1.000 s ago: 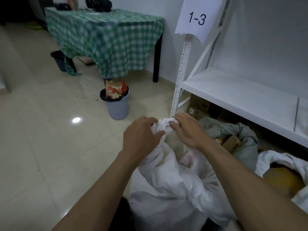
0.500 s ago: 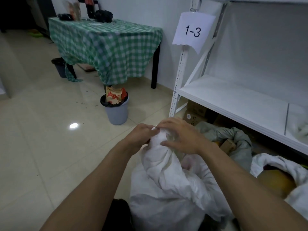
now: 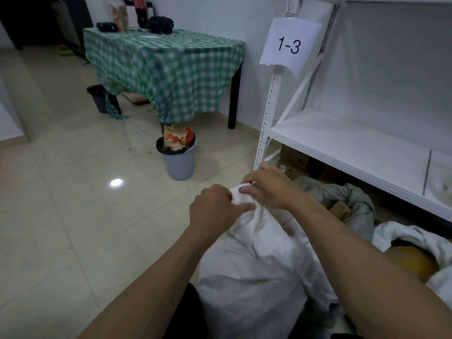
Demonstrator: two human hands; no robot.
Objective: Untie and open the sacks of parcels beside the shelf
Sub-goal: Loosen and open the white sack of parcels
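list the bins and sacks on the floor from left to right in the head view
dark bin → grey bin → nearest white sack → grey sack → open white sack

1. The single view came from a camera worn on the person's head. It sat above the near side of the white sack point(image 3: 256, 270) and faced forward and down onto it.
2. It was close. The sack filled the lower middle of the frame, and both forearms ran in from the bottom edge to the sack's bunched top, where the left hand point(image 3: 212, 211) and right hand point(image 3: 271, 189) held it.
3. Left of the sack and beyond it, the wide angle took in the tiled floor point(image 3: 61, 216), a grey bin point(image 3: 178, 165) and, further off, a table point(image 3: 168, 74) under a green check cloth.
4. Right of the sack, the white shelf point(image 3: 342, 140) stood near, and its "1-3" sign point(image 3: 289, 45) reached almost to the top edge.
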